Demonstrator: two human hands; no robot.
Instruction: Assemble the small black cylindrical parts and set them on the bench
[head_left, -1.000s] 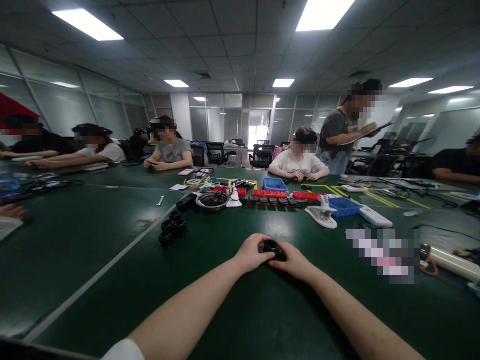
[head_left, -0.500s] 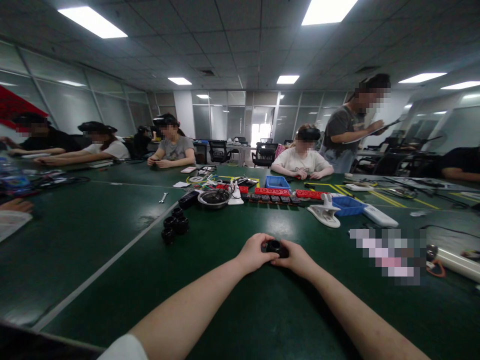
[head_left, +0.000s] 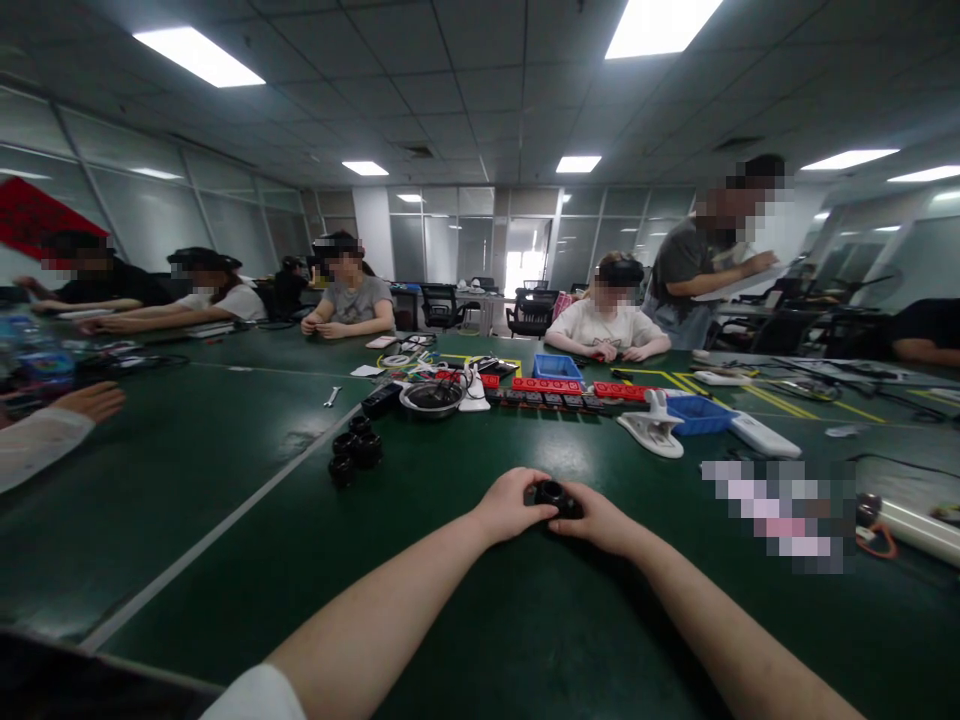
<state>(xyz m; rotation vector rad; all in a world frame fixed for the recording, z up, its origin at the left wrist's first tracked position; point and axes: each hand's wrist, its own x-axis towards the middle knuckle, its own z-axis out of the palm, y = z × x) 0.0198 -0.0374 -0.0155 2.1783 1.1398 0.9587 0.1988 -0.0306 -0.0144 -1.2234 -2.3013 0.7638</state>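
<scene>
A small black round part point(head_left: 555, 494) with an opening in its top rests on the green table point(head_left: 480, 620), or just above it; I cannot tell which. My left hand point(head_left: 519, 503) closes on its left side, thumb in front and fingers behind. From the right, my right hand point(head_left: 592, 515) wraps it, the thumb near the left thumb. Fingers cover much of the part's sides. Several similar black round parts point(head_left: 355, 450) are grouped on the table to the left of my hands.
Beyond my hands lie a metal bowl point(head_left: 433, 397), red strips point(head_left: 551, 386), a white clip-like stand point(head_left: 651, 428) and blue trays point(head_left: 697, 414). A small wrench point(head_left: 332, 397) is farther left. Another person's hand point(head_left: 94, 402) reaches in at the left edge. People sit across the table.
The other person's hand at the left edge has come farther into view. The camera view has shifted slightly. My two hands keep their hold on the black part.
</scene>
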